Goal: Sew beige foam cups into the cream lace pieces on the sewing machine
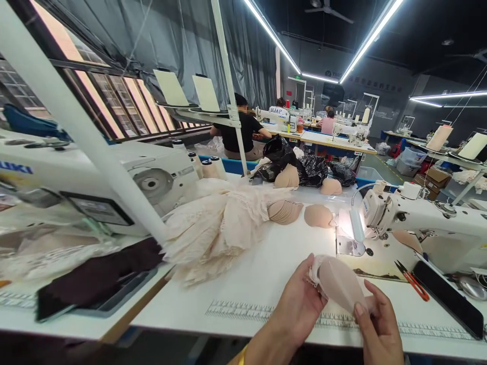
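Left hand [299, 306] and right hand [382, 329], both half-curled, pinch one cup [338, 281] near the tabletop's [182, 309] front edge, its lace [315, 269] seemingly attached, while stacked cups [283, 212] lie plain.

- The room is bright near the table [182, 309], but the ceiling [414, 30] is dark.
- White light comes from long ceiling tubes [372, 41]; daylight enters by the windows [114, 96].
- A small machine lamp [356, 225] makes strong glare.
- The left edge looks stretched, with some blur.
- Far wall letters [375, 83] are soft.
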Demonstrator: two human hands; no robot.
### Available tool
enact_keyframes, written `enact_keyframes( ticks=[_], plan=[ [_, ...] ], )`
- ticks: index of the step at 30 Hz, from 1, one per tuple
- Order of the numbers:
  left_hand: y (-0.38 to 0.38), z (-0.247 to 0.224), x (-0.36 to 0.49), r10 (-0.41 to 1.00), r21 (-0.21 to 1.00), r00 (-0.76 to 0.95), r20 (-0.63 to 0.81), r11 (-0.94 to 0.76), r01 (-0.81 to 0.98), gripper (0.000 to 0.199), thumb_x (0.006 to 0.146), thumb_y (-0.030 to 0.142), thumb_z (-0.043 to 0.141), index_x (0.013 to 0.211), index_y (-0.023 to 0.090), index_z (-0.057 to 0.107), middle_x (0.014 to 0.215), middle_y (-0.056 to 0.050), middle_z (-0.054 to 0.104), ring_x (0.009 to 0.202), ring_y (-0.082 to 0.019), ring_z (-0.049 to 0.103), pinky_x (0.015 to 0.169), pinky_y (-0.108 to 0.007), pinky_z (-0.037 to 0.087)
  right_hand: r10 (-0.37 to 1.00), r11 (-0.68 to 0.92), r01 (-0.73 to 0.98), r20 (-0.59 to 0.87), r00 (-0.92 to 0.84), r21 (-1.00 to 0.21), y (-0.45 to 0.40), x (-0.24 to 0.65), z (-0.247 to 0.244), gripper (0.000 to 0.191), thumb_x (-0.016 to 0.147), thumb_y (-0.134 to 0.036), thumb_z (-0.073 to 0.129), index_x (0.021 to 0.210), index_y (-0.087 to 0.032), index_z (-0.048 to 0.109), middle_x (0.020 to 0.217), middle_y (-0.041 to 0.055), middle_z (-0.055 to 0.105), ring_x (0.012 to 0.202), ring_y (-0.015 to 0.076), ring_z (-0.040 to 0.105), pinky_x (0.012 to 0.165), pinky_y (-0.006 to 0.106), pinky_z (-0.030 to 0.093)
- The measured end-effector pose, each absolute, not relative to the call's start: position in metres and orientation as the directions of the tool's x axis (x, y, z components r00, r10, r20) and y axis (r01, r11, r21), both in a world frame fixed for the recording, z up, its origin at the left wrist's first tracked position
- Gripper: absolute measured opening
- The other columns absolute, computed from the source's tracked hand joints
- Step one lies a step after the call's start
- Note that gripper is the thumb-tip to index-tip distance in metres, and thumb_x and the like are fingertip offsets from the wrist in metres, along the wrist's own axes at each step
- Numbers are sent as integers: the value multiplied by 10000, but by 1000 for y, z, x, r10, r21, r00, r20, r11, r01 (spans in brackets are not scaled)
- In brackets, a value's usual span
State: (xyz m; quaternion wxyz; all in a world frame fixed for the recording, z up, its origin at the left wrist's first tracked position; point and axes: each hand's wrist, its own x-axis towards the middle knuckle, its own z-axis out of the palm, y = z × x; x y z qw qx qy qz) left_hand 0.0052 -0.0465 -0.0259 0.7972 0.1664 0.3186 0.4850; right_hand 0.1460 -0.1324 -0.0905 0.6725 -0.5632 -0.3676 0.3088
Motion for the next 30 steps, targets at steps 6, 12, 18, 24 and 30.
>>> enact_keyframes(
  ticks=[6,12,18,24,30],
  plan=[
    [-57,-18,12,922,595,328,-206,384,-707,310,764,293,918,985,139,766,1034,-111,784,1029,-280,738,914,-347,611,803,198,16,172,571,-980,-133,147,-93,584,882,-609,751,1327,-253,625,810,-10,648,728,194,592,741,317,468],
    [-58,-16,12,909,584,344,-235,415,-698,257,804,294,889,985,148,779,1074,-117,776,1043,-272,732,898,-334,615,800,206,-6,165,577,-978,-132,146,-98,595,886,-596,757,1350,-260,595,828,-14,643,706,177,573,721,304,459],
    [-55,-11,13,905,680,394,-158,390,-621,348,787,383,899,1007,142,780,1078,-145,773,1038,-296,726,925,-371,593,838,184,-18,147,525,-983,-134,152,-100,658,895,-570,763,1432,-253,555,750,-25,623,664,179,588,699,306,504],
    [-38,13,-9,545,955,785,295,-206,-215,288,906,477,729,1062,244,797,964,-67,780,951,-290,727,931,-440,552,873,450,331,487,33,-829,-114,211,-67,300,954,-456,694,1213,-306,717,871,43,742,815,252,693,719,376,579],
    [16,15,4,60,467,971,230,-882,-56,310,710,-45,687,801,242,759,1149,-24,753,1109,-267,691,1144,-513,331,679,698,689,487,-550,-196,-43,258,-40,281,1066,-181,513,1032,-316,758,1081,32,802,1058,252,657,883,431,544]
  ],
)
